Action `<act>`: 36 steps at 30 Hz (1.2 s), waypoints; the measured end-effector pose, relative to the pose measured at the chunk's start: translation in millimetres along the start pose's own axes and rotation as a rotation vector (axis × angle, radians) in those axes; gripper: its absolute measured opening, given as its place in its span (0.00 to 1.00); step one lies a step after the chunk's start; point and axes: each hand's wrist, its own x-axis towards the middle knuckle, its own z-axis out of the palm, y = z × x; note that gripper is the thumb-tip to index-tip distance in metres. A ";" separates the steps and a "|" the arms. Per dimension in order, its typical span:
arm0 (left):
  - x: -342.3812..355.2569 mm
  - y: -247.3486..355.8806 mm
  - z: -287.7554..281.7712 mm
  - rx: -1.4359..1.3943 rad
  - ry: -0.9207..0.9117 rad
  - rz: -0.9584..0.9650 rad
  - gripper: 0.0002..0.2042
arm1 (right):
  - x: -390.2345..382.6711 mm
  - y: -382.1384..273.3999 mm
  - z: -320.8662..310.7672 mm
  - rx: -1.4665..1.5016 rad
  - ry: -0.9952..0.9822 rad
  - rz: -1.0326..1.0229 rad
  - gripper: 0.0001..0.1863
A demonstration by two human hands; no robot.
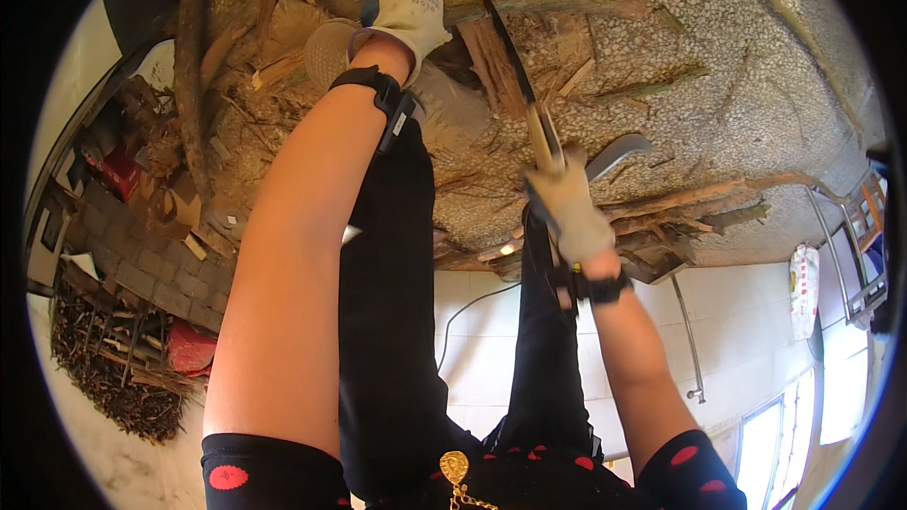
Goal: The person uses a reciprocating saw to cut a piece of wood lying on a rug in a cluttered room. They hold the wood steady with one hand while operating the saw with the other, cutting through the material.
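Note:
My left hand, in a pale work glove with dark patches, is closed at the near-left end of a thick bark-covered branch. Most of its fingers are turned away from view. My right hand, gloved too and slightly blurred, grips a long-bladed hand tool. Its narrow dark blade points up and away, crossing in front of the branch; whether it touches the wood I cannot tell. A piece of split wood lies below the branch. Just beyond my right hand is a curved metal blade on the ground.
Wood chips and sticks litter the pebbled ground. Long branches lie to the right, and an upright-looking pole is at the left. A heap of twigs sits lower left by a red bag. A metal rack stands far right.

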 end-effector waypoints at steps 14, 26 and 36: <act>-2.0 -0.7 1.3 0.039 0.052 0.034 0.30 | 3.5 -11.1 7.4 0.338 -0.179 0.095 0.21; 1.4 -2.6 8.2 -0.003 0.014 0.018 0.29 | 105.0 -61.0 31.1 0.469 -0.253 0.141 0.22; -0.5 -2.9 4.5 0.015 0.038 0.035 0.29 | 31.9 -15.5 9.0 -0.012 -0.086 0.073 0.20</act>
